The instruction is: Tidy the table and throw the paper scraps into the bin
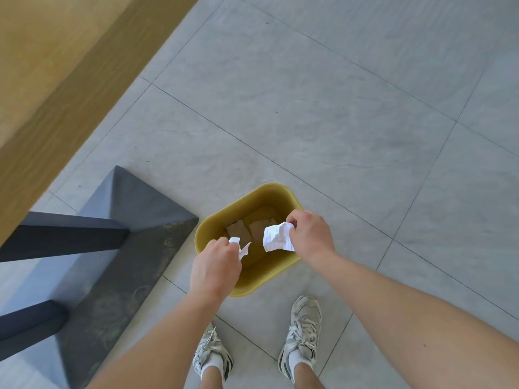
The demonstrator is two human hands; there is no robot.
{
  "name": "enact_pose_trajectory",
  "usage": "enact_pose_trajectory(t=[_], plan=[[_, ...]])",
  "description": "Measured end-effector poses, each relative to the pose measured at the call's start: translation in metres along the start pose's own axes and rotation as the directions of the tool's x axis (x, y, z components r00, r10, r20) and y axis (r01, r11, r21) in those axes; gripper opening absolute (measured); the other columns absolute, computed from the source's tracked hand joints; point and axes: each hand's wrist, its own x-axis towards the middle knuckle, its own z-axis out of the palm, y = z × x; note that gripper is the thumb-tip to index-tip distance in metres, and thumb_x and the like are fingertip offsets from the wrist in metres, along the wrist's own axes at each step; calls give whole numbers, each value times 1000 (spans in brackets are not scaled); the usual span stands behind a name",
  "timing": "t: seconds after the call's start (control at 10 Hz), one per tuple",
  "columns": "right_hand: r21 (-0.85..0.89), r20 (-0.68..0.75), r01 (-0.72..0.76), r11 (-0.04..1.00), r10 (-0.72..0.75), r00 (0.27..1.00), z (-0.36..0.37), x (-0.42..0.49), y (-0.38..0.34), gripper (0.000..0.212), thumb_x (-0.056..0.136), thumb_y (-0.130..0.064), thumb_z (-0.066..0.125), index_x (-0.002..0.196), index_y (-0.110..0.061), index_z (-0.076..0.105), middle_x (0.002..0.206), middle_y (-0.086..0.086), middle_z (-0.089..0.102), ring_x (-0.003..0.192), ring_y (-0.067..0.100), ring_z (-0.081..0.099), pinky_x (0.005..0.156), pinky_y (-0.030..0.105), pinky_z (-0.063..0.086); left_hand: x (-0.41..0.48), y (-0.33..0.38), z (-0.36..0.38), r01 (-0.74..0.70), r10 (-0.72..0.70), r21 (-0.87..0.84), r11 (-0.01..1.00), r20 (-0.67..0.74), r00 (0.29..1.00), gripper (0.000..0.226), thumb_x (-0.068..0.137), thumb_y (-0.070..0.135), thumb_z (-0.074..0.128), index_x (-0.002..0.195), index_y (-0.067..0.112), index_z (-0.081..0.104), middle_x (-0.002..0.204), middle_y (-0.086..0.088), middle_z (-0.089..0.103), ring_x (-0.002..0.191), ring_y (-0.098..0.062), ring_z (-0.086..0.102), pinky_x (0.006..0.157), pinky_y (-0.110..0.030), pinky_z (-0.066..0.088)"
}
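A mustard-yellow bin (264,190) stands on the tiled floor just in front of my feet. Brown cardboard pieces (238,231) lie at its bottom. My left hand (214,269) is over the bin's near left rim, pinching a small crumpled white paper scrap (243,249). My right hand (311,234) is above the bin's right rim, gripping a larger crumpled scrap of lined white paper (277,237) that hangs over the opening.
The wooden table (47,66) runs along the upper left. Its dark grey pyramid base (126,234) with dark legs sits close to the bin's left side. My two shoes (303,329) stand behind the bin. Grey tiled floor (337,108) spreads to the right.
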Motion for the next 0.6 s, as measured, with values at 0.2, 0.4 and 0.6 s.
enact_pose_trajectory(t=[0.2, 0.4, 0.6], plan=[[11, -5, -17, 1000, 17, 1000, 12, 10, 5, 21, 83, 0, 49, 91, -13, 64, 91, 4, 64, 85, 26, 57, 62, 30, 39, 5, -1, 12, 3, -3, 2, 1000, 13, 1000, 25, 100, 24, 48, 112, 20, 70, 85, 6, 57, 72, -11, 47, 51, -19, 30], [-6, 53, 2, 1000, -2, 999, 21, 10, 12, 31, 92, -13, 58, 122, -16, 59, 116, 6, 60, 105, 26, 57, 86, 33, 46, 4, -6, 20, 1, 0, -25, 1000, 35, 999, 27, 99, 20, 48, 121, 26, 64, 101, 6, 60, 85, -11, 52, 67, -23, 51], [-11, 74, 4, 1000, -4, 997, 20, 5, 9, 33, 92, -19, 60, 125, -17, 58, 117, 6, 61, 108, 25, 57, 90, 34, 47, 0, -12, 19, 23, -24, 17, 1000, 74, 997, 27, 96, 19, 47, 119, 23, 60, 99, 3, 55, 85, -17, 52, 72, -33, 54]])
